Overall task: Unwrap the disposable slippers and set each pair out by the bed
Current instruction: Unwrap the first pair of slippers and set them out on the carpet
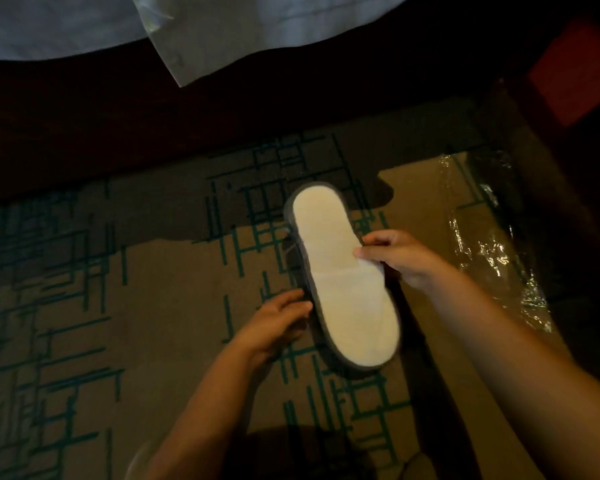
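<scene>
A flat white disposable slipper (340, 282) with a dark grey edge is held just above the patterned carpet, heel end towards the bed. My right hand (399, 254) pinches the edge of its white upper at the slipper's right side. My left hand (278, 323) grips the dark edge on the left side, fingers curled under it. Whether a second slipper lies beneath this one I cannot tell. The clear plastic wrapper (492, 237) lies crumpled on the carpet to the right.
The bed's white sheet (222, 29) hangs over a dark bed base (153, 126) along the top. A dark piece of furniture with a red surface (575, 67) stands at the upper right. Brown carpet with teal lines (84, 306) covers the floor.
</scene>
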{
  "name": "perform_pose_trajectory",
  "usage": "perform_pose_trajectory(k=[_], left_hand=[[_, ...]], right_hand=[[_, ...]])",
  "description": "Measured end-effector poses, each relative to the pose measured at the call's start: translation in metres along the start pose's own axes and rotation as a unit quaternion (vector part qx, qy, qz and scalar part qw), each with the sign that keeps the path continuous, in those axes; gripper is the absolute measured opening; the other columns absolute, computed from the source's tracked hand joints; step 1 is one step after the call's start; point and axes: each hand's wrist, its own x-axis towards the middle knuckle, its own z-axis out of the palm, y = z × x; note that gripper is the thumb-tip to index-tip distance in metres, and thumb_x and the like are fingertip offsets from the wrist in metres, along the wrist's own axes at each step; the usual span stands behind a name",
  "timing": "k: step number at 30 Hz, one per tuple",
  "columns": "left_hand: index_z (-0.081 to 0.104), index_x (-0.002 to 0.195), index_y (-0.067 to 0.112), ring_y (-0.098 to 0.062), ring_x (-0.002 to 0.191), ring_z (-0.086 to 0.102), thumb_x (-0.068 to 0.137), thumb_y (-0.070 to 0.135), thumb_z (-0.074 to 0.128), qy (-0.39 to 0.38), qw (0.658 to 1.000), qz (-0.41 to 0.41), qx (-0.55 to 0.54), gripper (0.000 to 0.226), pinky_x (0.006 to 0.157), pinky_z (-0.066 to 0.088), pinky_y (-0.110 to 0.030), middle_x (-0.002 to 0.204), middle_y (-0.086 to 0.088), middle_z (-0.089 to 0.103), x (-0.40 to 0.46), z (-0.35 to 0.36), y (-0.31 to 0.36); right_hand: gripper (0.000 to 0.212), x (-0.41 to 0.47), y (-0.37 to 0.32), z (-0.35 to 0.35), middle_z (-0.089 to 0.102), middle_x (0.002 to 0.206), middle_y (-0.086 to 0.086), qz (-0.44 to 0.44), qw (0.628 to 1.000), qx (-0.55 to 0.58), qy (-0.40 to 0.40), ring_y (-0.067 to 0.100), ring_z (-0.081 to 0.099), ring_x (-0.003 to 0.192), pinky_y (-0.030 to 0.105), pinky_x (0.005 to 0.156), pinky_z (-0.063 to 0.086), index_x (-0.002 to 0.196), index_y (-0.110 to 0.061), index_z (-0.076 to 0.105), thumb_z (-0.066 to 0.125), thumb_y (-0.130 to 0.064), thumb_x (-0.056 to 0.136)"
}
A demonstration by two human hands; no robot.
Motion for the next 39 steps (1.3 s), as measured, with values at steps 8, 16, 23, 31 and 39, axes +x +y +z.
perform_pose_trajectory(k=[8,16,23,31,39], left_hand=[[0.061,0.108,0.008,-0.008,0.063,0.070,0.086,0.001,0.055,-0.008,0.998,0.034,-0.054,0.024,0.060,0.058,-0.020,0.080,-0.003,0.071,0.000,0.031,-0.011],[0.051,0.115,0.016,-0.014,0.078,0.060,0.089,-0.004,0.044,0.053,0.995,0.064,-0.056,0.033,0.060,0.056,-0.019,0.094,-0.003,0.062,0.008,0.022,0.004],[0.064,0.093,0.019,-0.010,0.075,0.059,0.091,0.026,0.049,0.216,0.960,0.141,0.110,0.016,0.073,0.047,-0.026,0.082,0.000,0.063,0.013,0.049,-0.002],[0.059,0.102,0.010,-0.015,0.094,0.059,0.084,0.004,0.058,0.128,0.978,0.136,0.088,0.019,0.062,0.051,-0.007,0.101,-0.005,0.063,0.004,0.044,-0.002],[0.061,0.103,0.005,-0.023,0.084,0.060,0.084,0.006,0.059,0.229,0.956,0.096,0.157,0.019,0.062,0.045,-0.018,0.089,-0.011,0.065,0.002,-0.030,-0.020]], right_hand=[[0.008,-0.012,0.034,0.003,0.064,0.078,0.003,0.074,0.972,0.177,0.139,0.018,0.060,0.072,0.027,0.064,0.049,0.077,-0.015,0.061,0.067,-0.012,0.082],[0.027,-0.014,0.032,-0.025,0.061,0.081,0.002,0.034,0.962,0.156,0.223,0.013,0.056,0.068,0.020,0.059,0.050,0.108,-0.007,0.060,0.066,-0.007,0.082],[0.032,-0.023,0.017,-0.051,0.063,0.106,0.009,0.003,0.960,0.092,0.266,0.017,0.059,0.087,0.027,0.074,0.048,0.116,-0.009,0.059,0.063,-0.013,0.085],[0.014,-0.016,0.008,-0.002,0.064,0.092,-0.002,-0.013,0.980,0.134,0.145,0.015,0.061,0.084,0.026,0.071,0.051,0.082,-0.029,0.060,0.062,-0.015,0.086],[0.063,-0.021,0.056,0.024,0.025,0.154,0.004,-0.255,0.830,-0.481,0.121,0.025,0.016,0.144,0.045,0.114,0.023,0.144,-0.029,0.027,0.054,-0.037,0.087]])
